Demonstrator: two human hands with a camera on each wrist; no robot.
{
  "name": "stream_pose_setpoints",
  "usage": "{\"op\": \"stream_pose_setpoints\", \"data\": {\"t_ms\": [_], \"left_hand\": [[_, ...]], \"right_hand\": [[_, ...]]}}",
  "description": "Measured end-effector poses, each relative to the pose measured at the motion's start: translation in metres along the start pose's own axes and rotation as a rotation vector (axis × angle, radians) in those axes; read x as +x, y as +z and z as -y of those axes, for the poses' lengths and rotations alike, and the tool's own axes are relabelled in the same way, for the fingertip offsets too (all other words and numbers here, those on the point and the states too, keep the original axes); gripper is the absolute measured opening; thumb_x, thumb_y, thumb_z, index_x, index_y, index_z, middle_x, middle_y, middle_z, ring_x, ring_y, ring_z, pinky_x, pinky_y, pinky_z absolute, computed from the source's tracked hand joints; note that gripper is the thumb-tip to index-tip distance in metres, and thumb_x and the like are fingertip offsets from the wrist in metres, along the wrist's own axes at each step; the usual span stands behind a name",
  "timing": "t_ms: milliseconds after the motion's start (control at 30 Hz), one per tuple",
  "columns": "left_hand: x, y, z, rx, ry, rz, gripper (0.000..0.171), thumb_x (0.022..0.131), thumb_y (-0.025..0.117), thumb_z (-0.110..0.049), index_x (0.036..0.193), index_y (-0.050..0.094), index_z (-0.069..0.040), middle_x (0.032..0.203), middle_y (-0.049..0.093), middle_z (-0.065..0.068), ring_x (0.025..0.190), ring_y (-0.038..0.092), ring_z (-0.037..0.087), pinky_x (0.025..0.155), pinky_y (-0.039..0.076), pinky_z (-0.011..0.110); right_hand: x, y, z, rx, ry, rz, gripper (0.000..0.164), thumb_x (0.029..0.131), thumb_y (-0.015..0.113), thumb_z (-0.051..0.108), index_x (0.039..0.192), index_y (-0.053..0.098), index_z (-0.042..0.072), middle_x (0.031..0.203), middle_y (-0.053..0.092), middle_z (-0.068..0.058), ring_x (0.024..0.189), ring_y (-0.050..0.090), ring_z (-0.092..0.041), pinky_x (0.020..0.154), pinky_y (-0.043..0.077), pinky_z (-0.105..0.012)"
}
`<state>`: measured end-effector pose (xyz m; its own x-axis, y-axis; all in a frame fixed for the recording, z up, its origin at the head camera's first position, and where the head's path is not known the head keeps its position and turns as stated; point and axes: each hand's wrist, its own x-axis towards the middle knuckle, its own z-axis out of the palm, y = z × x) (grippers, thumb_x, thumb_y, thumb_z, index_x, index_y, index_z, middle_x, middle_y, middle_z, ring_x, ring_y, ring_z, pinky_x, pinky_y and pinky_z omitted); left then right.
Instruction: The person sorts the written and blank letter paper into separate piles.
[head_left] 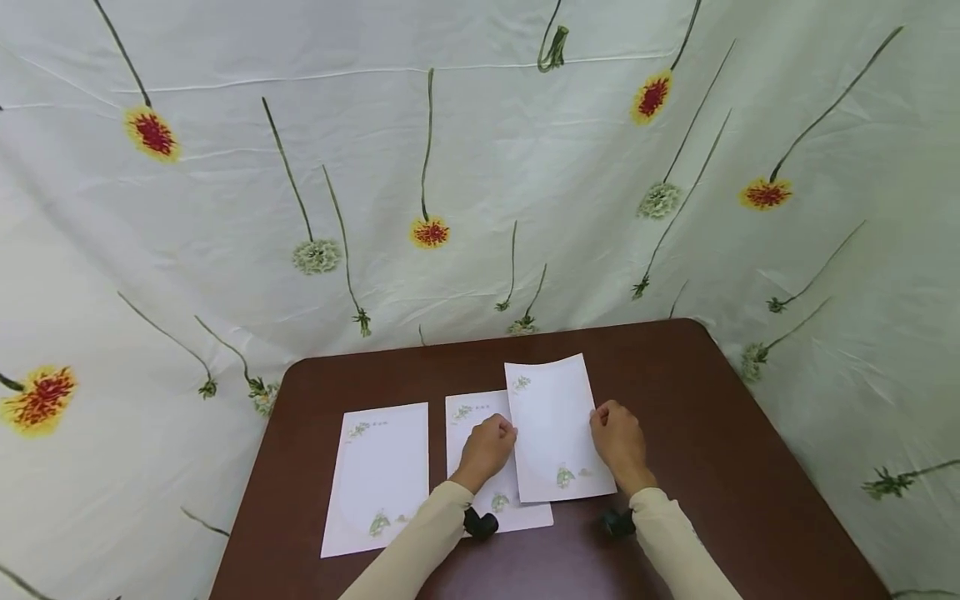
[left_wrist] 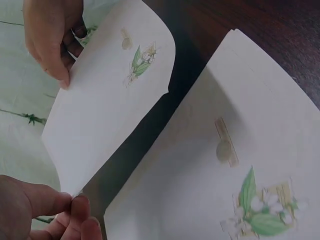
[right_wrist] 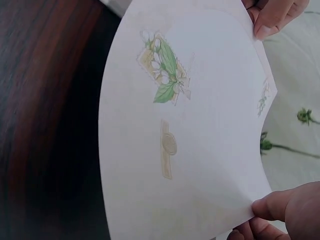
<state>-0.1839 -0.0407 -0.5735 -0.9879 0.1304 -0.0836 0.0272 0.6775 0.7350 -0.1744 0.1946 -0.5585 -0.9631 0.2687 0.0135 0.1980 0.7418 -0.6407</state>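
A sheet of paper (head_left: 555, 425) printed with small green and white flowers is held up off the table between both hands. My left hand (head_left: 487, 450) pinches its left edge between thumb and fingers, and my right hand (head_left: 621, 442) pinches the right edge. In the right wrist view the raised sheet (right_wrist: 210, 135) bows between the two grips. Beneath and left of it lies a second printed sheet (head_left: 468, 425), partly covered by the raised sheet and my left hand. Further left, another similar sheet (head_left: 382, 475) lies flat.
The dark brown table (head_left: 720, 467) has rounded far corners. Behind and beside it hangs a pale curtain (head_left: 480, 167) with a print of long-stemmed flowers. Dark devices (head_left: 480, 523) are worn at both wrists, by the cream sleeves (head_left: 420, 542).
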Motion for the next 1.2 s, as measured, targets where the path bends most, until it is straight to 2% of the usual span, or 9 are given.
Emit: {"op": "stream_pose_setpoints", "data": {"t_ms": [333, 567, 833, 1033, 1200], "left_hand": [[0.011, 0.031, -0.024, 0.016, 0.018, 0.068, 0.017, 0.099, 0.063, -0.020, 0.087, 0.068, -0.008, 0.075, 0.063, 0.000, 0.065, 0.054, 0.015, 0.059, 0.043, 0.032], [0.016, 0.050, -0.028, 0.034, 0.014, 0.094, 0.018, 0.099, 0.063, -0.020, 0.086, 0.068, -0.008, 0.076, 0.065, 0.001, 0.066, 0.055, 0.016, 0.061, 0.046, 0.033], [0.020, 0.068, -0.035, 0.077, 0.026, 0.104, 0.020, 0.098, 0.066, -0.020, 0.081, 0.069, -0.011, 0.072, 0.064, 0.000, 0.065, 0.056, 0.016, 0.060, 0.047, 0.033], [0.022, 0.074, -0.037, 0.094, 0.023, 0.110, 0.024, 0.099, 0.066, -0.019, 0.077, 0.068, -0.010, 0.069, 0.061, 0.000, 0.063, 0.054, 0.016, 0.058, 0.043, 0.031], [0.021, 0.074, -0.038, 0.143, 0.033, 0.111, 0.023, 0.100, 0.067, -0.018, 0.079, 0.067, -0.008, 0.074, 0.067, 0.004, 0.067, 0.061, 0.020, 0.061, 0.048, 0.035]], "right_hand": [[0.007, -0.018, -0.034, -0.028, 0.074, 0.014, 0.025, 0.102, 0.057, 0.020, 0.102, 0.067, -0.004, 0.093, 0.068, -0.020, 0.082, 0.066, -0.036, 0.075, 0.053, -0.053], [0.009, -0.025, -0.055, -0.045, 0.093, 0.002, 0.026, 0.102, 0.056, 0.019, 0.103, 0.067, -0.004, 0.095, 0.069, -0.022, 0.086, 0.067, -0.039, 0.079, 0.052, -0.056], [0.012, -0.029, -0.066, -0.064, 0.109, -0.005, 0.027, 0.102, 0.056, 0.018, 0.102, 0.067, -0.006, 0.095, 0.070, -0.023, 0.088, 0.067, -0.040, 0.083, 0.052, -0.058], [0.014, -0.025, -0.070, -0.083, 0.134, 0.016, 0.027, 0.103, 0.056, 0.018, 0.104, 0.066, -0.007, 0.100, 0.070, -0.026, 0.095, 0.067, -0.043, 0.089, 0.049, -0.059], [0.016, -0.019, -0.076, -0.093, 0.144, 0.013, 0.027, 0.103, 0.057, 0.019, 0.105, 0.066, -0.007, 0.102, 0.070, -0.027, 0.099, 0.067, -0.045, 0.092, 0.046, -0.060]]}}
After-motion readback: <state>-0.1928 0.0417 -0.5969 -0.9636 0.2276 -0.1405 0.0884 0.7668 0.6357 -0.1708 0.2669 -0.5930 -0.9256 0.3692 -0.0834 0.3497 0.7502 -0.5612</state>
